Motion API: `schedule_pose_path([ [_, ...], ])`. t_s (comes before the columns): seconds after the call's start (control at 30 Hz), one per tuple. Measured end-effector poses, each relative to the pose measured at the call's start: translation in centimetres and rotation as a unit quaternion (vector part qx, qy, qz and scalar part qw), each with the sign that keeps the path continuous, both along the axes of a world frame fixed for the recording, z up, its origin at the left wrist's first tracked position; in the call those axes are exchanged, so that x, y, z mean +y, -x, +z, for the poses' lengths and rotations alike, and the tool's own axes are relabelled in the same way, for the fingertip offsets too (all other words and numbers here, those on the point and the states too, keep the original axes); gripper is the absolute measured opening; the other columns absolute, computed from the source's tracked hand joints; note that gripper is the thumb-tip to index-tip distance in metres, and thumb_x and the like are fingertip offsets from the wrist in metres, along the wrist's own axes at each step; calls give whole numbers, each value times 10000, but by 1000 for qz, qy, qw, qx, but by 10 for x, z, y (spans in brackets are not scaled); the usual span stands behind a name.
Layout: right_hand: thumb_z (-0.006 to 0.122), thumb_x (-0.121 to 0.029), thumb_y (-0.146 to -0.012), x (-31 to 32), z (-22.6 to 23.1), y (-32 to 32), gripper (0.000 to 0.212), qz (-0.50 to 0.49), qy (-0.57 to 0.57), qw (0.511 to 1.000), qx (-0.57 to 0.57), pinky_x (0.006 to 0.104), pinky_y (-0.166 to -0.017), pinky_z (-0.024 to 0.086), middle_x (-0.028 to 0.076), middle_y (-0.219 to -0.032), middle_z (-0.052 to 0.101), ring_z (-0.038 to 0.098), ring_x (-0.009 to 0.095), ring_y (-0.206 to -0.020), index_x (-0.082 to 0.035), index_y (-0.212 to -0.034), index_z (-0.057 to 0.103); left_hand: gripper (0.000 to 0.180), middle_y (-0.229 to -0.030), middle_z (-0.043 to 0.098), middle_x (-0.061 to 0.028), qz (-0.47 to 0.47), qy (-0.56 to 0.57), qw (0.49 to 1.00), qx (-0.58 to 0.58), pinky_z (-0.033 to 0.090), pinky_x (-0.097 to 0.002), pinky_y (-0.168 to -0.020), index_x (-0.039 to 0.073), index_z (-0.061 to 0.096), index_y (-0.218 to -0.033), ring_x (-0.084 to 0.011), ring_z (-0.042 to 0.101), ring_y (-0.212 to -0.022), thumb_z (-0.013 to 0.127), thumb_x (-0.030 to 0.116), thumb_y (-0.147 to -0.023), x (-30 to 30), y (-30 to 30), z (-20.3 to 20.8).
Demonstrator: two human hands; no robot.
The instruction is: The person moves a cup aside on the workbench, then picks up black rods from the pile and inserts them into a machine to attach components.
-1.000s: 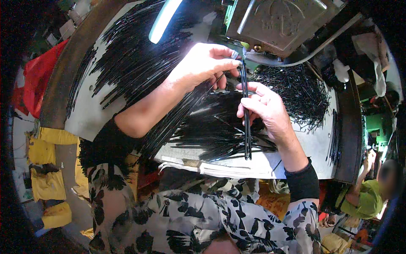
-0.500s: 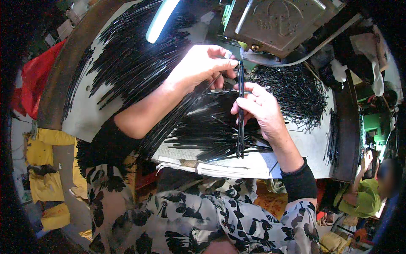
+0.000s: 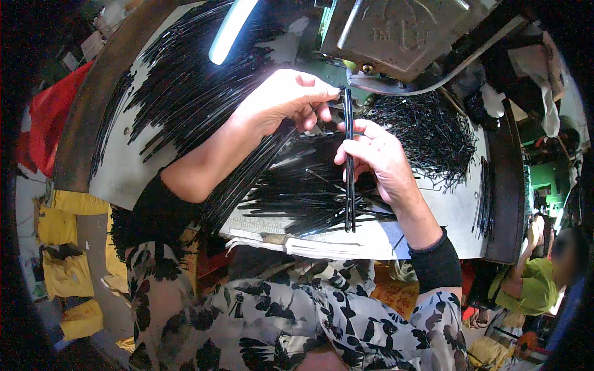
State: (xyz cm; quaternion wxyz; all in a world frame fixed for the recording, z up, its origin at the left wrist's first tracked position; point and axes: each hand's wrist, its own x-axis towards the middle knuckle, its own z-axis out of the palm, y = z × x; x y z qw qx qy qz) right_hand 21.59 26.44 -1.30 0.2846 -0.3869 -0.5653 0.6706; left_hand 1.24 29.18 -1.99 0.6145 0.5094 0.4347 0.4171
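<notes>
My right hand (image 3: 378,154) is closed, its thumb and fingers pinching a pair of long, glossy black strips (image 3: 350,191) held nearly upright. At the top end of these strips, my left hand (image 3: 291,102) pinches with thumb and forefinger, its other fingers curled below. Whether the left fingertips grip the strips or a smaller piece there is too small to tell. Behind and below the hands lies a loose heap of similar black strips (image 3: 291,191). A large spread of long black strips (image 3: 185,93) covers the table's left side.
A metal machine head (image 3: 396,40) overhangs the far side, with a curved bar beneath it. A lit tube lamp (image 3: 232,31) hangs beside it. Short black pieces (image 3: 433,136) are piled at right. The pale table (image 3: 117,167) has a raised dark rim. Another person (image 3: 532,284) sits far right.
Both hands and the held strips have shifted slightly left in the picture, as has the machine. My left fingers have drawn together a little. The grip on the strips looks unchanged.
</notes>
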Motion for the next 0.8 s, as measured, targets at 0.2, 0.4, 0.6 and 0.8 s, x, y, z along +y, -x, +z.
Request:
schedule_pose_path([
  [0.2,572,-180,-823,-1,5,1,314,-2,23,1000,15,208,-487,462,57,-706,605,567,102,-536,-6,-1072,494,241,-612,576,-33,4,-8,1000,-8,337,-194,-373,32,622,-865,-71,448,-382,624,267,-814,-1,-3,0],
  [0.4,577,-175,-810,5,5,1,246,-30,7,1000,0,200,-485,414,48,-667,595,546,94,-551,-23,-990,503,269,-686,615,-62,23,-4,999,34,405,-213,-413,28,614,-900,-100,524,-433,615,284,-819,-9,-5,19],
  [0.6,583,-156,-816,9,6,3,247,-30,0,999,23,188,-448,395,78,-680,603,520,87,-504,-4,-990,496,279,-748,633,-60,-1,4,1000,24,452,-206,-481,42,603,-905,-118,598,-540,610,308,-822,-6,-3,13],
  [0.8,580,-144,-840,10,3,9,230,-26,18,998,53,167,-433,398,98,-701,610,524,84,-495,3,-994,494,257,-739,623,-37,-4,21,999,-27,448,-201,-493,58,600,-849,-105,595,-574,607,313,-826,-9,-6,5],
])
